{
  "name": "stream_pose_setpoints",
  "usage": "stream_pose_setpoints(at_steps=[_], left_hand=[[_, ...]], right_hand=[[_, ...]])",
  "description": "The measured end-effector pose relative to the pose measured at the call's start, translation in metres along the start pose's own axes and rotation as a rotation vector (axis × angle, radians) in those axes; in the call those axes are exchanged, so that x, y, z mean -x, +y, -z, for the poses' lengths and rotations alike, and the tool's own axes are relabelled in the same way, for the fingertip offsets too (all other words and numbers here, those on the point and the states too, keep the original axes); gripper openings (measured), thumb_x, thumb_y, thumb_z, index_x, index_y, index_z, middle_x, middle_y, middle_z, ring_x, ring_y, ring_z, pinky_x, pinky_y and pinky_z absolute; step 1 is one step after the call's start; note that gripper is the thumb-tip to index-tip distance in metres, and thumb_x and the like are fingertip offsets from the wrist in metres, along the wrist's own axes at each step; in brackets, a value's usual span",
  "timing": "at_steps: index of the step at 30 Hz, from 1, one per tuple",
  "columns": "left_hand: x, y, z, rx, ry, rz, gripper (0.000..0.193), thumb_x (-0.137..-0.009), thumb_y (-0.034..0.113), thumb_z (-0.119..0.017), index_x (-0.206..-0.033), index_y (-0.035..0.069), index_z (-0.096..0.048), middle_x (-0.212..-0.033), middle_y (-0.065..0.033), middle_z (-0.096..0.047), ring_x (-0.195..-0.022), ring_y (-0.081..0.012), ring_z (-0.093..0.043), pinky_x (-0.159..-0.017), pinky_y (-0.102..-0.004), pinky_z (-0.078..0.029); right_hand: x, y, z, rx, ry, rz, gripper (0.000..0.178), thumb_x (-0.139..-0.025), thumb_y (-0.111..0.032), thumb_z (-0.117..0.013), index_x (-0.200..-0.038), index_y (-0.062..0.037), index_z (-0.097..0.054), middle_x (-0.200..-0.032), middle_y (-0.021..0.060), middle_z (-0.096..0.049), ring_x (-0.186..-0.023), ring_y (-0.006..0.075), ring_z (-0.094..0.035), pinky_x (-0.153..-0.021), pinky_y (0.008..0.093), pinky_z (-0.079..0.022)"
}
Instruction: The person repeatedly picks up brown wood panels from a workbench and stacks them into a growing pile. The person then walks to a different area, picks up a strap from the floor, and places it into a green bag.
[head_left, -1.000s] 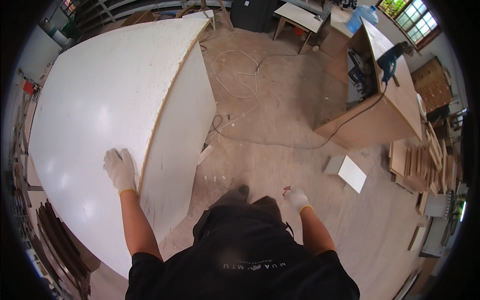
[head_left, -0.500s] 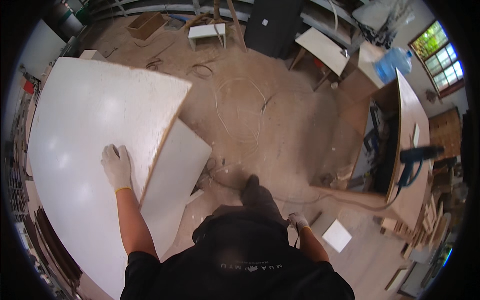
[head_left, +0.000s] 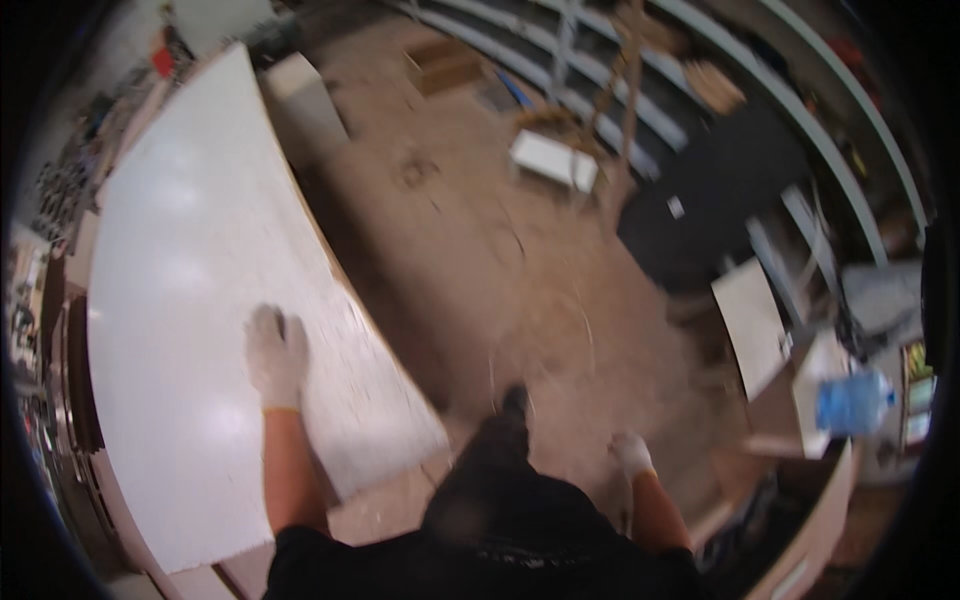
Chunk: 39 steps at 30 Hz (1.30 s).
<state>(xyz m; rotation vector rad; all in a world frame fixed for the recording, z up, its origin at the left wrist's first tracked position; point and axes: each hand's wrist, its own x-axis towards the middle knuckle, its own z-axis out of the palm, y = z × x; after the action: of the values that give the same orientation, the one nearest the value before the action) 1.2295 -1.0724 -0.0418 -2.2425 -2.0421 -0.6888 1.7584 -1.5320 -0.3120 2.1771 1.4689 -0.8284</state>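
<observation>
Dusty brown workshop floor (head_left: pixel 470 250), large white board (head_left: pixel 190 300) flat beside it.

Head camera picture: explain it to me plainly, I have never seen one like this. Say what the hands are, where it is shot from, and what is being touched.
There is no machine here: a person works with their own two hands, both in pale work gloves. The picture comes from a wide fisheye camera worn on the person's head, looking down, so straight edges bend near the rim and the forearms enter from the bottom. The dark shape low in the middle is the person's own clothing.

The left hand lies flat, palm down, on a large white board. There is no closed grip on it; the hand only presses on its face. The right hand hangs free beside the body and holds nothing.

Below is a dusty brown workshop floor. Further off stand a small white stool, a black cabinet and, at right, a clear blue water bottle. The picture is blurred, so finer detail cannot be told.
</observation>
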Motion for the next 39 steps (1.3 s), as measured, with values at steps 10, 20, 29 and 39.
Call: stream_pose_setpoints(at_steps=[10, 20, 29, 39], left_hand=[[-0.107, 0.076, -0.05, -0.123, 0.074, 0.17, 0.038, -0.096, 0.03, -0.064, -0.119, 0.0, -0.064, -0.135, -0.0225, -0.06, -0.128, -0.0425, -0.053, -0.114, -0.052, -0.038], [-0.153, 0.103, -0.102, -0.494, -0.042, 0.661, 0.086, -0.09, 0.027, -0.075, -0.162, 0.003, -0.034, -0.167, -0.0254, -0.031, -0.154, -0.0441, -0.03, -0.128, -0.0519, -0.024], [-0.154, 0.091, -0.079, -0.38, -0.095, 0.951, 0.096, -0.085, 0.013, -0.074, -0.167, 0.009, -0.024, -0.17, -0.0236, -0.028, -0.156, -0.04, -0.03, -0.127, -0.0438, -0.028], [-0.15, 0.096, -0.073, -0.43, -0.149, 1.124, 0.093, -0.091, 0.021, -0.071, -0.167, 0.008, -0.02, -0.167, -0.0247, -0.034, -0.149, -0.0439, -0.041, -0.123, -0.0438, -0.035]], right_hand=[[-0.252, 0.039, 0.296, -0.768, 0.072, -0.067, 0.042, -0.093, -0.034, -0.06, -0.122, -0.006, -0.072, -0.12, 0.0237, -0.072, -0.115, 0.0413, -0.068, -0.101, 0.0471, -0.052], [-0.638, 0.065, 0.481, -0.466, 0.307, -0.181, 0.039, -0.091, -0.028, -0.062, -0.121, -0.0047, -0.07, -0.122, 0.0233, -0.072, -0.119, 0.042, -0.067, -0.103, 0.0462, -0.052], [-0.851, 0.011, 0.515, -0.738, 0.188, -0.415, 0.068, -0.079, -0.025, -0.076, -0.136, 0.0058, -0.055, -0.141, 0.0313, -0.058, -0.132, 0.0457, -0.056, -0.112, 0.0472, -0.046], [-0.916, 0.018, 0.491, -0.704, 0.191, -0.357, 0.04, -0.087, -0.022, -0.061, -0.117, 0.0054, -0.061, -0.118, 0.031, -0.069, -0.112, 0.0467, -0.067, -0.099, 0.0513, -0.05]])
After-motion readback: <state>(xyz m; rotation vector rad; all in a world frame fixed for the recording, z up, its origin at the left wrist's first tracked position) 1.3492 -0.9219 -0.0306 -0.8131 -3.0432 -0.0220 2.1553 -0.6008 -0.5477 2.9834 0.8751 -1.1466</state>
